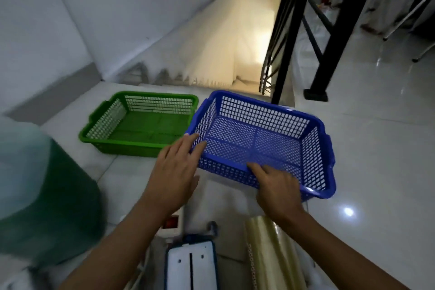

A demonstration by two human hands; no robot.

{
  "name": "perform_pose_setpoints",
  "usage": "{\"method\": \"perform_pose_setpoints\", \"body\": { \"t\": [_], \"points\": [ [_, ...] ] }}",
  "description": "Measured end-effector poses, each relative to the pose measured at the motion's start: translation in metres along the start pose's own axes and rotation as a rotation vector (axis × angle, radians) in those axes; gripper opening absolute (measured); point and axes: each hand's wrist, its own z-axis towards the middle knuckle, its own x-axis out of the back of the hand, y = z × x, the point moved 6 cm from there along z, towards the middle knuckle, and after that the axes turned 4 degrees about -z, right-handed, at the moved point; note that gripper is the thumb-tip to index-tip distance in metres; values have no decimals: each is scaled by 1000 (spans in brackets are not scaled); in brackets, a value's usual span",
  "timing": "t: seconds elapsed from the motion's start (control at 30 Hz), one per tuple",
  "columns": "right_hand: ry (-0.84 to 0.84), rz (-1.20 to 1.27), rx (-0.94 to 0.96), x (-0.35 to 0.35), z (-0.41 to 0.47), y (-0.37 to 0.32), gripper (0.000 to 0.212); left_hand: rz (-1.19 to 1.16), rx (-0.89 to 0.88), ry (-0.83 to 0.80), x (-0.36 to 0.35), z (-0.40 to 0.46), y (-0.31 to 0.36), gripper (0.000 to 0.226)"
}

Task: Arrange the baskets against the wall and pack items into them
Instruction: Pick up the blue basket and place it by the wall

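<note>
An empty green mesh basket (pixel 138 122) lies flat on the white tiled floor, close to the wall skirting and the top of the stairs. To its right is an empty blue mesh basket (pixel 263 139), tilted and touching the green one's right end. My left hand (pixel 176 172) presses on the blue basket's near left corner with its fingers stretched along the side wall. My right hand (pixel 277 188) grips the near rim, its fingertips hooked over the edge.
A stairwell (pixel 235 49) drops away just behind the baskets, with a black metal railing post (pixel 329 54) on its right. At the left is a blurred green container (pixel 47 195). Near my arms lie a white power strip (pixel 171 226), a white-and-blue device (pixel 190 266) and clear film rolls (pixel 270 254).
</note>
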Motion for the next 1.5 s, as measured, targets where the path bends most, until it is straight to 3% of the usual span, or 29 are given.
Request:
{"method": "perform_pose_setpoints", "body": {
  "t": [0.1, 0.27, 0.4, 0.53, 0.67, 0.9, 1.13, 1.33, 1.43, 1.5],
  "points": [
    [191, 41, 95, 32, 4, -20, 54, 100, -47, 44, 27, -2, -16, 55],
    [399, 90, 196, 84, 21, -51, 45, 137, -76, 328, 91, -16, -32, 14],
    [538, 127, 259, 136, 39, -86, 41, 111, -47, 491, 158, -38, -55, 14],
    [727, 188, 324, 195, 50, -139, 19, 126, 53, 589, 232, -84, -88, 17],
    [780, 263, 385, 238, 61, -220, 25, 246, 213, 686, 297, -160, -136, 23],
    [615, 396, 679, 229, 30, -415, 25, 366, 553, 676, 320, -347, -224, 25],
    [335, 277, 888, 137, -7, -554, 25, 287, 860, 618, 234, -469, -283, 18],
    [74, 181, 778, 30, -21, -569, 33, 121, 1003, 520, 127, -487, -297, 12],
    [-149, 259, 710, -11, -28, -563, 37, 73, 1100, 411, 86, -490, -304, 5],
    [-305, 294, 767, -33, -34, -565, 45, 68, 1159, 371, 67, -494, -309, 8]
  ]
}}
